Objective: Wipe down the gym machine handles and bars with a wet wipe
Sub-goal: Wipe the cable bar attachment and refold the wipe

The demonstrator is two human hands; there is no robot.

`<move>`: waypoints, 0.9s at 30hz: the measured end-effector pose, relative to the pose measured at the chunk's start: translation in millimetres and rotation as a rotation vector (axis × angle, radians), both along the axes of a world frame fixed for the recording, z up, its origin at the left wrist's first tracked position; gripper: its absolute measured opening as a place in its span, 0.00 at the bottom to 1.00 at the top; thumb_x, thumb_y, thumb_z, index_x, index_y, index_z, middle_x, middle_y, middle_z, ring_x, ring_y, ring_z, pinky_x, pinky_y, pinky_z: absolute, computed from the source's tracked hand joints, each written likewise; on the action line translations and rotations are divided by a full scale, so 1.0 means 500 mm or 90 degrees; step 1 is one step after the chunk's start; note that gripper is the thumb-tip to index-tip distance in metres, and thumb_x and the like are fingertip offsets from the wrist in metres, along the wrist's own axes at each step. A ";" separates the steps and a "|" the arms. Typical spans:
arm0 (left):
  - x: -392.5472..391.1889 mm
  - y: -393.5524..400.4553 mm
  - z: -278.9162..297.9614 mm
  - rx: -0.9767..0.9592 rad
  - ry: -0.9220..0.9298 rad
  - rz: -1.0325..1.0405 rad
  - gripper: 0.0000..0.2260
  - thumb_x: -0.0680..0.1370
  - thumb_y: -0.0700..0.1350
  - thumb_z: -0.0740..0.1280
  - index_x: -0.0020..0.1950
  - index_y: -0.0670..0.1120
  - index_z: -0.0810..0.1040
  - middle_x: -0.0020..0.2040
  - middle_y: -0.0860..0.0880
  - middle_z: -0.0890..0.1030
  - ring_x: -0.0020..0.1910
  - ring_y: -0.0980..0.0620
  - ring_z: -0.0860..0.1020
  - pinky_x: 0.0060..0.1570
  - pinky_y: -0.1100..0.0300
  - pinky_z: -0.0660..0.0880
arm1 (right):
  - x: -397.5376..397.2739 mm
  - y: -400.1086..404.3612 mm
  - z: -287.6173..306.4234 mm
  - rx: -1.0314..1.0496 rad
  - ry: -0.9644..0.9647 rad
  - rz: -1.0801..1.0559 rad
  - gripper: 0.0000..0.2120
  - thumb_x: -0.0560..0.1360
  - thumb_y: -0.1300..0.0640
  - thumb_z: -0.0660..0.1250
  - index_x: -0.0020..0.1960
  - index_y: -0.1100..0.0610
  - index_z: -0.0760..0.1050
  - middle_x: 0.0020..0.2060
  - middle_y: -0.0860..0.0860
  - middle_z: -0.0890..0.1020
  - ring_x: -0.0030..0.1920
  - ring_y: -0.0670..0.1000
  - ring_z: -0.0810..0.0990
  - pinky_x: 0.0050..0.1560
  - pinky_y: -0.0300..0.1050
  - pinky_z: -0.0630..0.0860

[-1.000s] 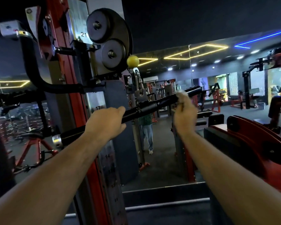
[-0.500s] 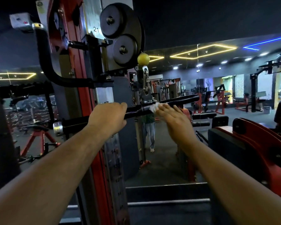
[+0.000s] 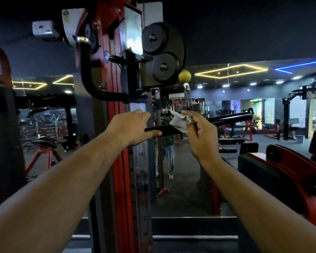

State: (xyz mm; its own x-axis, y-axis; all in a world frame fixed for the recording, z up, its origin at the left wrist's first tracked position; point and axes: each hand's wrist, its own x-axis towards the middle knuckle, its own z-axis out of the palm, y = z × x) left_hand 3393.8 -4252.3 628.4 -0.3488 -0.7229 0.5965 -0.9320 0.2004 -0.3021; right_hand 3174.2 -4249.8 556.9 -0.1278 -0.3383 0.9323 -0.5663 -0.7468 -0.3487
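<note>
Midway, seemingly: right hand (image 3: 201, 136) fingers (image 3: 187, 114) pinch the wet wipe (image 3: 179, 121) on the bar (image 3: 230, 118) at frame centre; left hand (image 3: 131, 127) grips the bar; the curved handle (image 3: 85, 70) upper left looks untouched.

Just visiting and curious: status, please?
Left hand grips the black bar. Right hand pinches the wet wipe against it. Nothing in the way.

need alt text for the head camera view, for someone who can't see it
A person's right hand holds a crumpled white wet wipe against a black cable-machine bar, while the left hand grips the same bar. Behind stand the machine's red upright, black pulleys and a dim gym.
</note>
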 end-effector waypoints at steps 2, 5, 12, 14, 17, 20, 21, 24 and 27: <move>0.050 0.017 0.019 -0.012 0.018 -0.007 0.33 0.76 0.75 0.56 0.71 0.52 0.71 0.67 0.49 0.76 0.63 0.46 0.77 0.53 0.47 0.78 | 0.055 0.013 0.020 0.002 -0.019 0.056 0.15 0.83 0.63 0.62 0.67 0.54 0.78 0.51 0.45 0.83 0.44 0.39 0.80 0.40 0.32 0.76; 0.139 0.036 0.046 -0.039 0.034 -0.017 0.31 0.78 0.71 0.58 0.71 0.51 0.71 0.68 0.48 0.75 0.65 0.44 0.76 0.56 0.45 0.78 | 0.151 0.022 0.049 0.002 -0.068 0.138 0.15 0.83 0.65 0.61 0.65 0.54 0.79 0.55 0.44 0.83 0.53 0.40 0.81 0.51 0.34 0.78; 0.351 0.059 0.136 -0.102 0.078 -0.055 0.23 0.82 0.63 0.61 0.72 0.52 0.72 0.66 0.50 0.76 0.64 0.48 0.77 0.56 0.45 0.79 | 0.345 0.006 0.136 -0.021 -0.132 0.183 0.12 0.84 0.62 0.61 0.62 0.55 0.80 0.53 0.40 0.82 0.51 0.34 0.80 0.48 0.26 0.73; 0.389 0.055 0.162 -0.110 0.096 -0.071 0.23 0.82 0.61 0.62 0.75 0.52 0.70 0.70 0.49 0.75 0.68 0.46 0.75 0.61 0.44 0.77 | 0.386 -0.011 0.160 -0.020 -0.117 0.171 0.12 0.84 0.61 0.61 0.63 0.55 0.80 0.53 0.43 0.83 0.47 0.34 0.80 0.45 0.27 0.74; 0.428 0.035 0.197 -0.120 0.098 -0.075 0.23 0.84 0.57 0.61 0.77 0.50 0.67 0.74 0.48 0.71 0.72 0.45 0.72 0.66 0.42 0.74 | 0.427 -0.039 0.204 -0.038 -0.089 0.127 0.13 0.83 0.62 0.62 0.65 0.54 0.79 0.54 0.45 0.83 0.50 0.35 0.80 0.46 0.28 0.74; 0.457 0.004 0.238 -0.138 0.095 -0.080 0.22 0.85 0.53 0.60 0.78 0.49 0.66 0.76 0.47 0.70 0.72 0.44 0.72 0.67 0.43 0.73 | 0.451 -0.064 0.259 -0.075 -0.044 0.087 0.15 0.83 0.64 0.61 0.66 0.55 0.79 0.55 0.46 0.83 0.51 0.30 0.78 0.47 0.23 0.71; 0.463 -0.007 0.251 -0.144 0.100 -0.084 0.21 0.85 0.52 0.60 0.78 0.50 0.66 0.75 0.47 0.71 0.71 0.44 0.73 0.67 0.43 0.73 | 0.457 -0.072 0.278 -0.091 -0.025 0.079 0.16 0.83 0.64 0.61 0.67 0.55 0.79 0.56 0.46 0.83 0.51 0.31 0.78 0.48 0.23 0.71; 0.469 -0.044 0.296 -0.175 0.126 -0.091 0.21 0.85 0.50 0.60 0.79 0.50 0.64 0.76 0.48 0.70 0.72 0.45 0.72 0.66 0.42 0.74 | 0.475 -0.120 0.337 -0.132 0.052 0.071 0.16 0.84 0.59 0.60 0.70 0.54 0.76 0.60 0.51 0.83 0.56 0.43 0.82 0.57 0.39 0.79; 0.464 -0.081 0.343 -0.202 0.139 -0.098 0.23 0.85 0.45 0.59 0.80 0.49 0.63 0.79 0.47 0.67 0.75 0.43 0.69 0.69 0.41 0.71 | 0.500 -0.181 0.399 -0.166 0.132 0.085 0.18 0.85 0.62 0.59 0.73 0.55 0.73 0.72 0.55 0.75 0.70 0.46 0.73 0.70 0.37 0.71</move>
State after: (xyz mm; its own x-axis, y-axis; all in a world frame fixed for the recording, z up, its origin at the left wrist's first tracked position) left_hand 3625.7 -4293.0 799.7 -0.2791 -0.4403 0.8533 -0.9475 0.2707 -0.1702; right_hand 3424.2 -4340.4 756.5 0.1022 -0.0862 0.9910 -0.4964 -0.8678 -0.0243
